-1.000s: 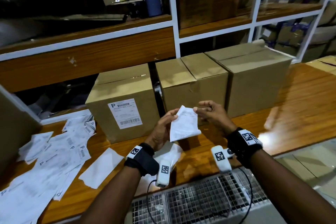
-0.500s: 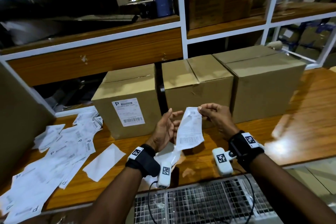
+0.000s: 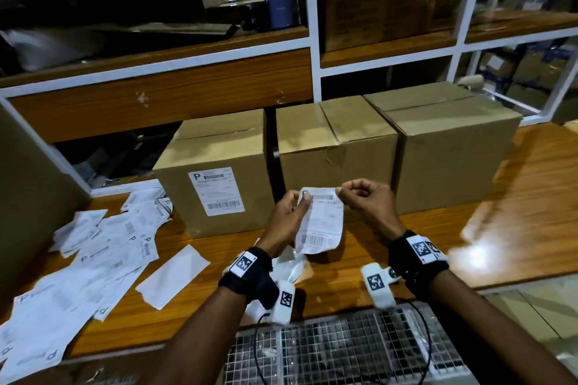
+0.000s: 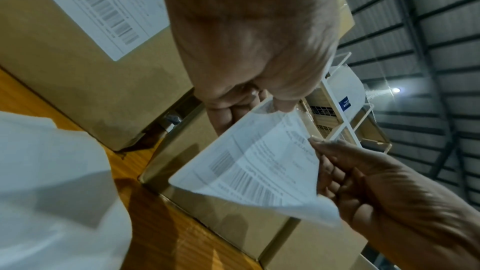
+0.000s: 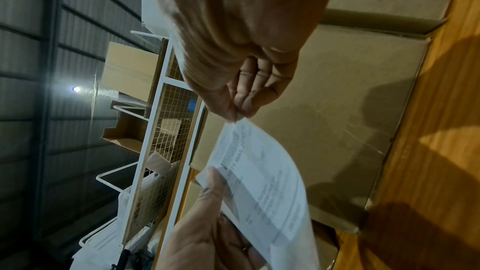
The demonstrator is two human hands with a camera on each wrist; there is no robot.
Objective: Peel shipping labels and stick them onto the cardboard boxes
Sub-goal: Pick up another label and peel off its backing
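Both hands hold one shipping label (image 3: pixel 320 219) up in front of the middle box, above the wooden counter (image 3: pixel 516 184). At the label's upper left corner the left hand (image 3: pixel 286 217) pinches the paper between thumb and fingers; at the upper right corner the right hand (image 3: pixel 367 201) pinches it with curled fingertips, and the sheet hangs down between them with its printed face and barcodes toward the person, the bottom edge curling a little.

Farthest left on the counter lies a loose heap of label sheets (image 3: pixel 78 259), overlapping one another, with a blank white backing strip (image 3: pixel 172 280) just beside the heap's right edge. Next comes the left cardboard box (image 3: pixel 219 141), which already carries a stuck label (image 3: pixel 217 194) on its front face. A dark gap separates it from the middle cardboard box (image 3: pixel 337 147), whose front is bare brown card with a small tear near the top edge. Touching that one on its right stands the right cardboard box (image 3: pixel 453 141), also plain on the faces that show. Crumpled white backing paper (image 3: pixel 289 266) lies on the counter beneath the left wrist. White-framed shelving (image 3: pixel 309 40) with wooden boards rises behind the boxes.
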